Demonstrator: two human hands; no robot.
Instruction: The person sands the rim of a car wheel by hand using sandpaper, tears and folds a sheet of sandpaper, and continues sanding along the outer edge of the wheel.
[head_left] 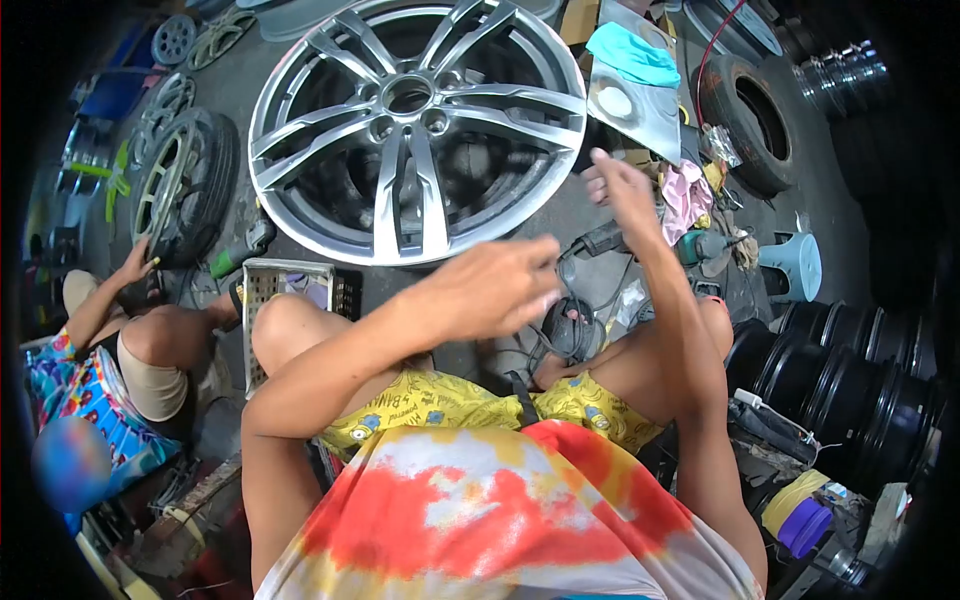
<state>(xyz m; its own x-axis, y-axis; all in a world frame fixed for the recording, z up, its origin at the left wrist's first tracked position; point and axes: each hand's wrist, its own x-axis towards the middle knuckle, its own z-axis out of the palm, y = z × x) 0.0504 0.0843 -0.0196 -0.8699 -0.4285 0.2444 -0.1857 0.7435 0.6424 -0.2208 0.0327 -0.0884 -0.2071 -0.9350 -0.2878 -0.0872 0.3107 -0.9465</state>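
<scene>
A large silver alloy wheel rim [408, 178] with paired spokes lies face up in front of me. My left hand [492, 288] is just below its near edge, over my lap, with bent fingers smeared by motion; whether it holds anything is unclear. To the right of the rim, my right hand [622, 195] is raised, fingers loosely bent and partly apart, with nothing visible in them. Below the right hand lies a dark power tool [598, 240] with a cord. Past it are a pink cloth [686, 200] and a green power tool [700, 246].
A plastic basket [252, 325] stands by my left knee. On the left, another person [150, 350] sits with a hand at a tyred wheel [185, 190]. A grey panel with a turquoise cloth [634, 54], a tyre [745, 125], a blue stool [795, 265] and black rims [840, 385] are right.
</scene>
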